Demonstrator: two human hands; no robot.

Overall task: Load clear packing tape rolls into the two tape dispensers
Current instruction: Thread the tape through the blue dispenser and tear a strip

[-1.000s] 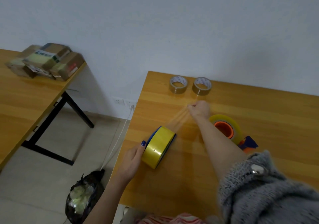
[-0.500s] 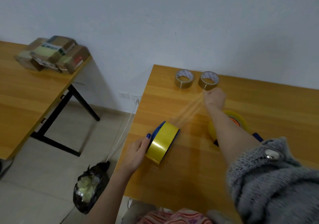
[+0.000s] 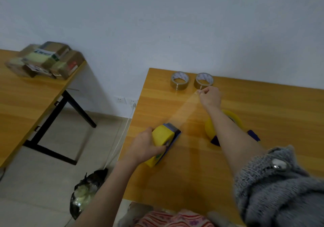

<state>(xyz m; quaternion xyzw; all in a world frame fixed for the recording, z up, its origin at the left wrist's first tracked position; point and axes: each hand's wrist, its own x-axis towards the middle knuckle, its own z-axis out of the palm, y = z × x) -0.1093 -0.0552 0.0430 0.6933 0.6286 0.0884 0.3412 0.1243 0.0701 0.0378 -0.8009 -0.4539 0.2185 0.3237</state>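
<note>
Blocked across mid surface (image 3: 273,109) by a taut tape strip (image 3: 186,108); crowded far by brown rolls (image 3: 179,81); open far right.

Right forearm (image 3: 233,134) is covering most of second dispenser (image 3: 210,127); stacked boxes (image 3: 52,58) are blurring, labels unreadable; left table (image 3: 26,100) is running off-frame.

left hand (image 3: 145,148) gripped the dispenser (image 3: 164,138) near the table's (image 3: 175,183) left edge; right hand (image 3: 210,96), stretched far forward, pinched the tape (image 3: 184,111) end.
</note>
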